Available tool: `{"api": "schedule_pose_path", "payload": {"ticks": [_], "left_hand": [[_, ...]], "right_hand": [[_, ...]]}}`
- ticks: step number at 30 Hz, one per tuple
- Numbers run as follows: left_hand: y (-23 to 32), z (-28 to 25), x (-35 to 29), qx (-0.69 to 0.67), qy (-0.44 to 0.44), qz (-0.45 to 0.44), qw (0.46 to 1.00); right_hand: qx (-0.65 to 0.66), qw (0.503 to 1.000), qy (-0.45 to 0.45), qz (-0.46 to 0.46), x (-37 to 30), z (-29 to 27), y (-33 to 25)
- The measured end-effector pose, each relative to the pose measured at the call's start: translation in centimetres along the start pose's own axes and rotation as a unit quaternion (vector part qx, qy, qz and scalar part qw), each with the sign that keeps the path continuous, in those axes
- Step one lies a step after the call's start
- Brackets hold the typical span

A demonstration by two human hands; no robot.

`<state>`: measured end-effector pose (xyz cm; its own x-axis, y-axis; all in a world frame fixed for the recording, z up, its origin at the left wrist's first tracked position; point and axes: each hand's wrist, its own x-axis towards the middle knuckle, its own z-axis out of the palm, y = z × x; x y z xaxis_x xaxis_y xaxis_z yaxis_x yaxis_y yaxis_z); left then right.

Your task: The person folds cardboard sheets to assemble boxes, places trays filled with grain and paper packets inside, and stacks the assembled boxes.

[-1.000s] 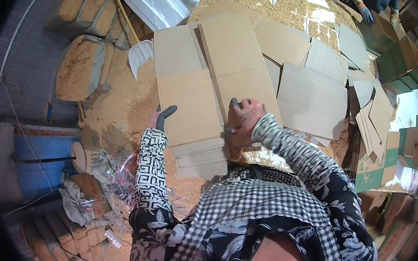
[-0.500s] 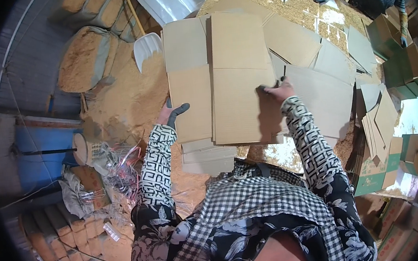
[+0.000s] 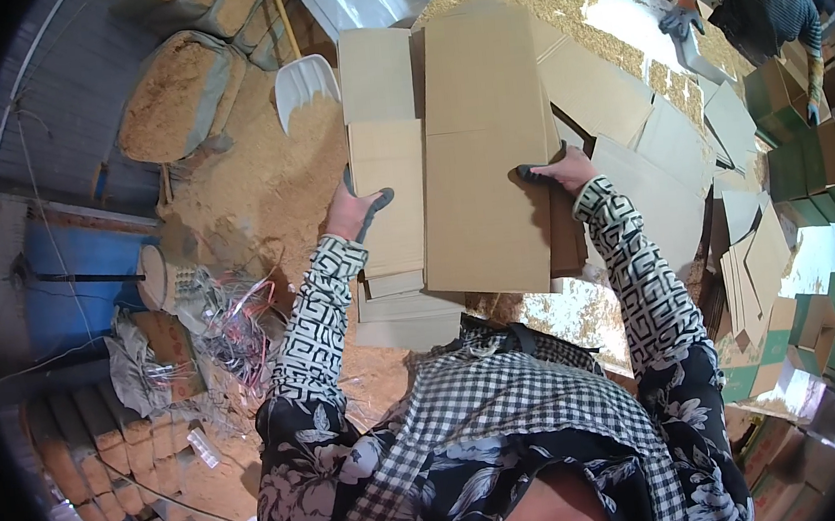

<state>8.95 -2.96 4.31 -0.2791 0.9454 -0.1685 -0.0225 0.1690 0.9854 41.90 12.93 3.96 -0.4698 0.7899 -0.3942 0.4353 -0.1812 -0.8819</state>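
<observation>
Head view: flat, matte brown cardboard sheet in right hand.

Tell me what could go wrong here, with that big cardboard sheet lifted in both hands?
The flat cardboard sheet is held only at its edges: right hand on one side, left hand on the other, so it might bend or slip. Lifted, it hides the cardboard stack below, so it may be set down crooked. Loose sawdust nearby could get onto it.
</observation>
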Motion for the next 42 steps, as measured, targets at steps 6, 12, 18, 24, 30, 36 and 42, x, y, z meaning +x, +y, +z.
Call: {"api": "schedule_pose_path", "payload": {"ticks": [6, 12, 18, 24, 30, 36, 42], "left_hand": [[6.6, 6.5, -2.6, 0.366, 0.113, -0.008, 0.924], [8.9, 9.2, -4.0, 0.504, 0.09, -0.13, 0.849], [4.2, 1.1, -1.3, -0.002, -0.036, 0.048, 0.998], [1.7, -3.0, -1.4, -0.136, -0.055, -0.249, 0.957], [0.1, -1.9, 4.3, 0.032, -0.073, -0.204, 0.976], [1.0, 1.2, 7.9, 0.013, -0.101, -0.235, 0.967], [4.9, 10.0, 9.6, 0.322, -0.023, 0.012, 0.946]], "right_hand": [[-0.243, 0.962, 0.09, -0.085, -3.9, 1.8, -8.5], [-0.424, 0.898, 0.096, -0.068, -8.8, 6.2, -16.0], [0.235, 0.969, -0.05, -0.059, -3.4, -7.2, -0.2], [-0.01, 0.99, 0.007, 0.14, -5.7, -4.2, -2.0], [0.133, 0.989, -0.042, -0.052, -1.6, -6.4, 5.3], [0.026, 0.985, 0.117, -0.128, -5.1, -1.0, -3.0], [-0.731, 0.55, 0.256, -0.313, -6.2, 9.9, -6.3]]}}
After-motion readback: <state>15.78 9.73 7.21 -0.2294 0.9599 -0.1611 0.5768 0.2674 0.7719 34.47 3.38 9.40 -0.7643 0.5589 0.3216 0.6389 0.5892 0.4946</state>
